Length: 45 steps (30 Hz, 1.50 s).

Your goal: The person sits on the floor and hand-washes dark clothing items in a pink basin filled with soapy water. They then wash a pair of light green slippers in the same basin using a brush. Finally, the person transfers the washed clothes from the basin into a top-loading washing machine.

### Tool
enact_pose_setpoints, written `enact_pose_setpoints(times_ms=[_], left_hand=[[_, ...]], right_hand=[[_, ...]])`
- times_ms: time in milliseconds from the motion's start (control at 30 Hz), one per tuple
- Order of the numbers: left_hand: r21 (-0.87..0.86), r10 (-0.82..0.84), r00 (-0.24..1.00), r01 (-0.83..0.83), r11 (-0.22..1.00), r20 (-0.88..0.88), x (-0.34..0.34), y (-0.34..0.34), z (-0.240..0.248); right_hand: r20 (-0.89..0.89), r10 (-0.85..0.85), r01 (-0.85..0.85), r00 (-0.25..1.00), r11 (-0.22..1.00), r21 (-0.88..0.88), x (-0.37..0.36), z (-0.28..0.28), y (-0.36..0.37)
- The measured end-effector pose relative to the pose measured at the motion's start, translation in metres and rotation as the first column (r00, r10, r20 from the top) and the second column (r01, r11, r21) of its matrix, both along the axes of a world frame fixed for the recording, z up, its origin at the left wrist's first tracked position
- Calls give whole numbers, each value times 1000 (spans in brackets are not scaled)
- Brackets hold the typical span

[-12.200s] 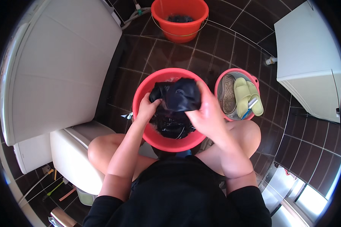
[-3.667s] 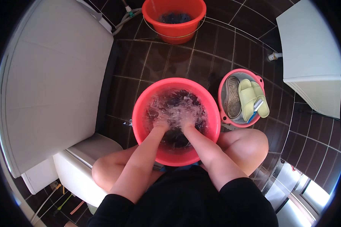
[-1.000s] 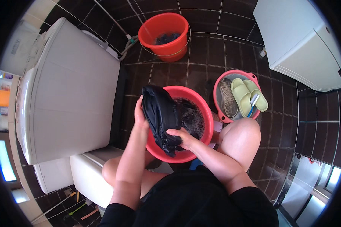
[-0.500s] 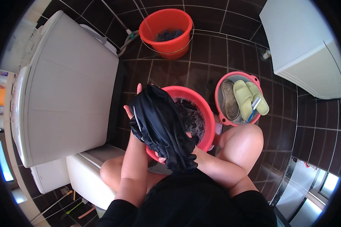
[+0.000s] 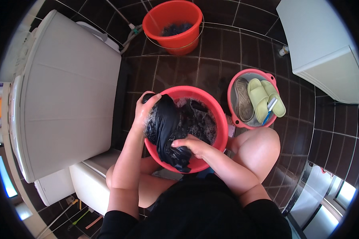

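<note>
Lowered from its spread across both forearms, the black cloth (image 5: 166,119) is now gathered, held over the left side of the pink tub (image 5: 222,131)! Its upper end is gripped at the tub's left rim by the left hand (image 5: 144,108), fingers curled over the bunched fabric. Lower down, it is pinched by the right hand (image 5: 191,145), thumb laid on top; the other fingers are mostly hidden. And the tail is left hanging at the near rim, contact there not clear.

Soft, limp and soaked, by the look of it: weight is to be expected from the water, with slipperiness from the suds. No fragility is suggested. It is best taken by thick folds, one hand at each end, so that no loose part is dropped.

Now the count! One held cloth, one tub, with dark laundry (image 5: 199,119) in suds, pieces not countable. One red bucket (image 5: 181,42) is seen beyond. In one basin (image 5: 229,97) are kept two green slippers (image 5: 258,99), one upturned sole (image 5: 243,99) and one apparent brush (image 5: 272,104).
</note>
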<state>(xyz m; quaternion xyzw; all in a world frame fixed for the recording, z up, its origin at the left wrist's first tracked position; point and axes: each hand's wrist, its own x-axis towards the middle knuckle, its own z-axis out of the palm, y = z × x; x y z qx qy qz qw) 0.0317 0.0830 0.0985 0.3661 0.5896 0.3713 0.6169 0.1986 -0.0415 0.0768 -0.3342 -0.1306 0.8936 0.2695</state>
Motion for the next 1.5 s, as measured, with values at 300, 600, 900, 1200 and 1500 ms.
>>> enact_pose_setpoints(times_ms=[300, 600, 900, 1200, 1500], left_hand=[[331, 67, 736, 219, 918, -674, 41, -29, -33], [288, 69, 698, 201, 936, -713, 35, -37, -58], [192, 29, 806, 106, 976, -591, 31, -22, -63], [42, -87, 961, 79, 996, 264, -1, -1, -56], [345, -125, 964, 37, 938, 236, 36, 86, 7]], right_hand=[[336, -55, -11, 940, 982, 191, -26, -64, -6], [371, -61, 4, 927, 988, 152, -31, -72, -13], [423, -181, 84, 888, 968, 238, -24, -69, -9], [79, -312, 307, 947, 949, 75, 12, -46, 7], [58, -583, 532, 811, 774, 343, 13, -18, 147]])
